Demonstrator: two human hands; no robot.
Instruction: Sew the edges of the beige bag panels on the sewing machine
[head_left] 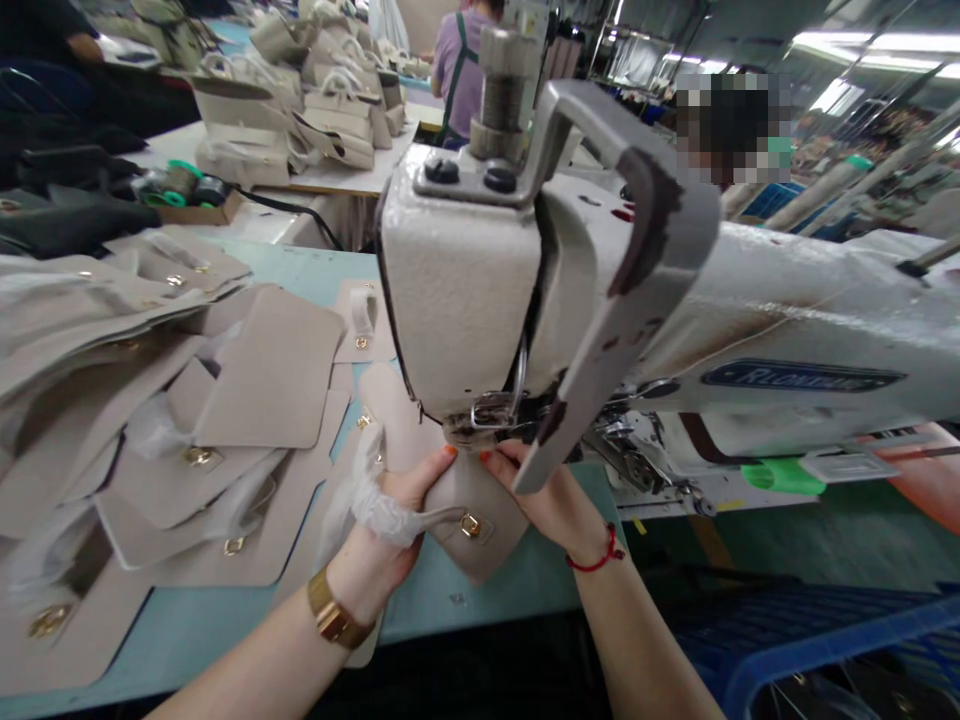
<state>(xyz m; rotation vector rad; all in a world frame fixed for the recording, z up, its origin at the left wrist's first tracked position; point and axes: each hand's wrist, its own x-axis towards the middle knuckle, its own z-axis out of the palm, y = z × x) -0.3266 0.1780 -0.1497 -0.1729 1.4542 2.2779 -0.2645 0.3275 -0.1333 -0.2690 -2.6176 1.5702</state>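
Note:
Under the head of a white sewing machine [465, 290] lies a beige bag panel [480, 510] with a gold buckle and a handle in clear wrap. My left hand [394, 515] grips the panel's left side, its thumb on top near the needle area and the wrapped handle across the palm. At the right edge, my right hand [551, 500] holds the same panel, fingers bent close to the presser foot and partly behind the metal guard [622, 290]. The needle itself is hidden.
Beige panels [270, 370] with wrapped handles are piled at the left of the green table [525, 590]. Finished-looking bags [337, 120] and thread spools [180, 182] stand behind. A blue crate [840, 640] is at lower right. Other people sit farther back.

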